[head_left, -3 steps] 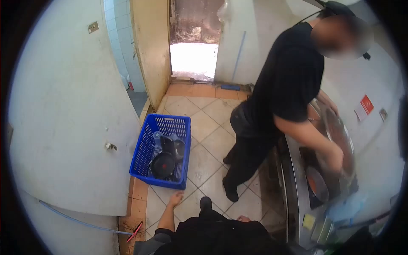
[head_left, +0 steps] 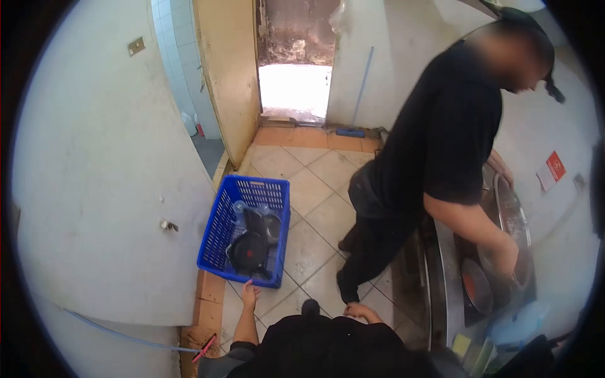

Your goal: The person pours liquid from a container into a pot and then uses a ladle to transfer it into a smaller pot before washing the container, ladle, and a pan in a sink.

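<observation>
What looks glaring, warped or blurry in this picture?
In the head view, the doorway is washed-out white low down; black, curved borders frame the scene, suggesting a wide lens; the co-worker's head is blurred, while the blue crate looks clearer.

slotted blue crate (head_left: 217, 227) on tiles (head_left: 307, 252)

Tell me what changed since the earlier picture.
The left hand shifted left along the near end of the blue crate, now close by its rim; contact is unclear. The right hand came forward into fuller view. Nothing was visibly grasped or released. The crate and dark pan inside stayed put.
</observation>
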Motion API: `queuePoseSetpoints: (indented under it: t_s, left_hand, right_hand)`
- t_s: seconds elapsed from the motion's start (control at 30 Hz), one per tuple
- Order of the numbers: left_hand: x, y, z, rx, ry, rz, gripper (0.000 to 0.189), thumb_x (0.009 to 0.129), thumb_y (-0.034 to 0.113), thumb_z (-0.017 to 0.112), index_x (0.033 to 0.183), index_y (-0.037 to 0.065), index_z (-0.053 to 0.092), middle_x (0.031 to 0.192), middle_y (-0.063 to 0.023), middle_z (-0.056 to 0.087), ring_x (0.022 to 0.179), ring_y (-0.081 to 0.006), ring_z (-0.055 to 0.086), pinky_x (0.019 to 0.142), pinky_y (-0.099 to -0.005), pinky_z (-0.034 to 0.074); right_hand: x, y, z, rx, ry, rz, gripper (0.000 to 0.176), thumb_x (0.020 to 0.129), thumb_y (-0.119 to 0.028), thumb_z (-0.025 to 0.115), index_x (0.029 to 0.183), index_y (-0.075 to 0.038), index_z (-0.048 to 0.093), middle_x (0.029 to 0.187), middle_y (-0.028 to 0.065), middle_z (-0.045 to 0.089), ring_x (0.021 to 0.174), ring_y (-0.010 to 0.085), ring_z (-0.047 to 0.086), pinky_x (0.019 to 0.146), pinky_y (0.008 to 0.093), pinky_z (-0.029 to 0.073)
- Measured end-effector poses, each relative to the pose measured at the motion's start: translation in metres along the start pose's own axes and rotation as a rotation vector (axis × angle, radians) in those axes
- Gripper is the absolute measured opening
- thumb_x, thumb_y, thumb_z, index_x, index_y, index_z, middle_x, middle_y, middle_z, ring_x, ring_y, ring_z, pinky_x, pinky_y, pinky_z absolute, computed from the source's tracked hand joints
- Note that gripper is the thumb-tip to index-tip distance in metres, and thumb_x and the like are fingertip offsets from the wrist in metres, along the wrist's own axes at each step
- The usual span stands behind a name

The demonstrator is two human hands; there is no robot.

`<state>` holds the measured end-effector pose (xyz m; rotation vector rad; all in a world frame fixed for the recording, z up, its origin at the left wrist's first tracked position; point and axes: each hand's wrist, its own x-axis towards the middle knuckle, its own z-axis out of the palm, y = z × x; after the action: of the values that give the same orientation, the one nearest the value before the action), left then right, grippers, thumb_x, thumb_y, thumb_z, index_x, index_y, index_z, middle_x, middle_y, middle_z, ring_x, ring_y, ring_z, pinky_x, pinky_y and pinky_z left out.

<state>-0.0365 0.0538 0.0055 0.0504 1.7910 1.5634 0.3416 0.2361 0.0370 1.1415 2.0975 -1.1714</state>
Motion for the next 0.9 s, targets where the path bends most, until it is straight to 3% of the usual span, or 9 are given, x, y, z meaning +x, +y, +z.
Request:
queuePoseSetpoints:
  t_s: [0.1, 0.17, 0.27, 0.33, 0.6, 0.7, 0.8, 0.87, 0.9]
  left_hand:
    - [0.013, -0.009, -0.055, 0.183, 0.129, -0.083, 0.028, 0.083, 0.011, 0.044, 0.109, 0.007, 0.053, 0.072, -0.0058, 0.057, 0.062, -0.0142, 0.058, 0.047, -0.024, 0.044]
    - [0.01, -0.077, -0.088, 0.285, -0.048, -0.165, 0.022, 0.082, 0.019, 0.051, 0.098, 0.007, 0.058, 0.067, -0.0052, 0.055, 0.059, -0.015, 0.056, 0.051, -0.031, 0.046]
    - [-0.03, -0.073, -0.111, 0.728, -0.078, -0.322, 0.025, 0.082, 0.022, 0.052, 0.101, 0.007, 0.057, 0.071, -0.0059, 0.056, 0.063, -0.0165, 0.056, 0.055, -0.0323, 0.046]
    - [-0.019, -0.057, -0.105, 0.853, -0.086, -0.354, 0.027, 0.082, 0.023, 0.053, 0.103, 0.007, 0.056, 0.074, -0.0064, 0.056, 0.065, -0.0175, 0.056, 0.057, -0.0331, 0.046]
    - [0.198, 0.059, 0.001, 1.046, -0.216, -0.177, 0.036, 0.081, 0.03, 0.055, 0.11, 0.008, 0.052, 0.086, -0.0082, 0.058, 0.075, -0.0214, 0.056, 0.066, -0.0365, 0.046]
    - [0.289, 0.106, 0.032, 1.099, -0.288, -0.072, 0.04, 0.081, 0.032, 0.056, 0.112, 0.009, 0.051, 0.09, -0.0089, 0.058, 0.079, -0.0229, 0.056, 0.069, -0.0378, 0.046]
    - [0.383, 0.158, 0.049, 1.259, -0.414, 0.141, 0.044, 0.08, 0.035, 0.057, 0.115, 0.009, 0.049, 0.094, -0.0096, 0.059, 0.083, -0.0244, 0.056, 0.072, -0.0391, 0.046]
    - [0.465, 0.197, 0.066, 1.735, -0.488, 0.738, 0.047, 0.08, 0.036, 0.058, 0.117, 0.009, 0.049, 0.097, -0.0101, 0.059, 0.085, -0.0254, 0.056, 0.075, -0.04, 0.046]
    - [0.496, 0.223, 0.085, 1.248, -0.669, 0.195, 0.052, 0.08, 0.04, 0.057, 0.122, 0.013, 0.044, 0.104, -0.008, 0.057, 0.089, -0.0249, 0.055, 0.077, -0.0415, 0.045]
  right_hand:
    - [0.106, -0.092, -0.081, 0.016, 0.085, -0.215, 0.034, 0.076, -0.031, 0.06, 0.093, -0.002, 0.06, 0.09, 0.0164, 0.064, 0.084, 0.0303, 0.061, 0.072, 0.0385, 0.048]
    - [0.171, -0.112, -0.111, 0.237, 0.41, -0.368, 0.028, 0.077, -0.022, 0.059, 0.094, -0.001, 0.058, 0.082, 0.0135, 0.063, 0.077, 0.0222, 0.061, 0.069, 0.0332, 0.047]
    - [0.23, -0.175, -0.18, 0.338, 0.33, -0.26, 0.03, 0.074, -0.025, 0.061, 0.094, -0.003, 0.058, 0.084, 0.0141, 0.063, 0.08, 0.0266, 0.061, 0.07, 0.0356, 0.047]
    - [0.246, -0.214, -0.222, -0.136, 0.267, -0.398, 0.032, 0.071, -0.028, 0.062, 0.093, -0.005, 0.059, 0.087, 0.0156, 0.063, 0.084, 0.0322, 0.06, 0.072, 0.0401, 0.047]
    - [0.369, -0.17, -0.328, -0.458, -0.013, -0.128, 0.027, 0.068, -0.024, 0.059, 0.085, -0.004, 0.063, 0.084, 0.0172, 0.064, 0.078, 0.035, 0.061, 0.072, 0.0413, 0.048]
    - [0.381, -0.146, -0.38, -0.329, -0.034, 0.007, 0.028, 0.068, -0.025, 0.06, 0.088, -0.005, 0.063, 0.086, 0.0165, 0.064, 0.078, 0.0327, 0.061, 0.071, 0.0412, 0.048]
    - [0.363, -0.141, -0.425, 0.108, 0.507, -0.056, 0.025, 0.072, -0.022, 0.059, 0.091, -0.006, 0.061, 0.083, 0.0129, 0.064, 0.075, 0.0282, 0.062, 0.069, 0.0382, 0.048]
    - [0.335, -0.148, -0.462, 0.318, 0.818, 0.004, 0.021, 0.074, -0.019, 0.058, 0.091, -0.006, 0.06, 0.081, 0.0111, 0.064, 0.074, 0.0253, 0.062, 0.067, 0.0357, 0.048]
    - [0.319, -0.15, -0.478, 0.377, 0.935, 0.061, 0.019, 0.075, -0.017, 0.058, 0.092, -0.006, 0.059, 0.08, 0.0104, 0.064, 0.073, 0.0238, 0.062, 0.066, 0.0344, 0.048]
